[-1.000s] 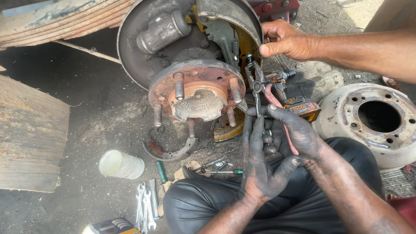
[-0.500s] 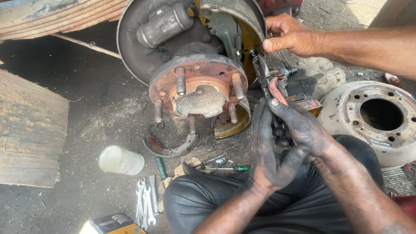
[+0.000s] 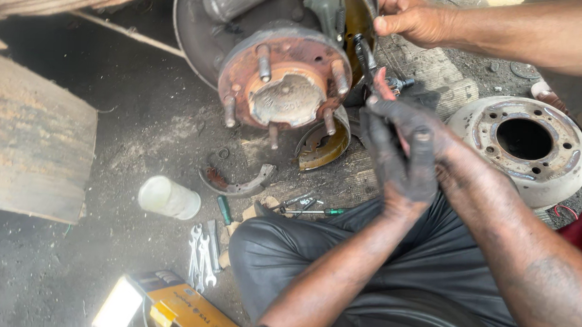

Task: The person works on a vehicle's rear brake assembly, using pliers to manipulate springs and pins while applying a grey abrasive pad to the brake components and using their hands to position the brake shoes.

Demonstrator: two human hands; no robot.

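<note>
Both my greasy hands wrap the red handles of a pair of pliers [image 3: 379, 84]. My left hand [image 3: 395, 171] sits lower and my right hand [image 3: 416, 123] lies over it. The pliers' dark jaws reach up to the right edge of the brake assembly, just right of the rusty wheel hub [image 3: 285, 75] with its studs. A co-worker's hand [image 3: 412, 18] grips the top right of the assembly, by the mounted brake shoe [image 3: 356, 13]. What the jaws pinch is hidden.
A loose brake shoe [image 3: 238, 181] and a yellowish curved shoe [image 3: 321, 145] lie below the hub. A brake drum [image 3: 521, 141] rests at right. A white jar [image 3: 168, 197], wrenches [image 3: 202, 251], screwdrivers [image 3: 308, 211], a yellow box [image 3: 180, 306] and a wooden block [image 3: 30, 139] lie nearby.
My hands have lifted the pliers from below the hub up to its right edge and closed together on the handles. The co-worker's hand stays at the top.
</note>
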